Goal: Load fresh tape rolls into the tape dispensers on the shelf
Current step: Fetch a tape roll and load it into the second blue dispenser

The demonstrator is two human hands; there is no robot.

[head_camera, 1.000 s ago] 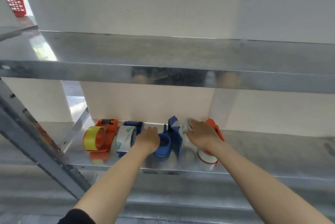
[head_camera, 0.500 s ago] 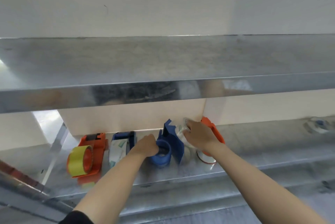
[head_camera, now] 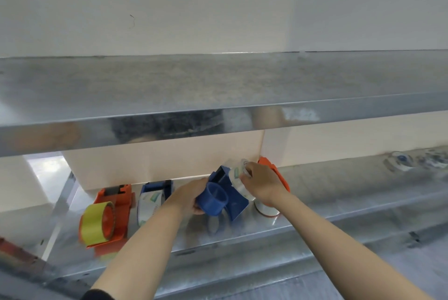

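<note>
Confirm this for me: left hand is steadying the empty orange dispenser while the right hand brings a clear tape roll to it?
Not quite. In the head view the left hand steadies the empty blue dispenser, not an orange one. The rest holds: the right hand brings a clear tape roll to it.

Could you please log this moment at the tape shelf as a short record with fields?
setting: lower metal shelf against a pale wall
left hand: grip on the blue dispenser, its spool empty and facing the camera
right hand: grip on a clear tape roll beside the blue dispenser
loaded: orange dispenser with yellow tape; second blue dispenser with a whitish roll
behind right hand: another orange dispenser, white roll below
step state: clear roll not yet on the spool
</note>
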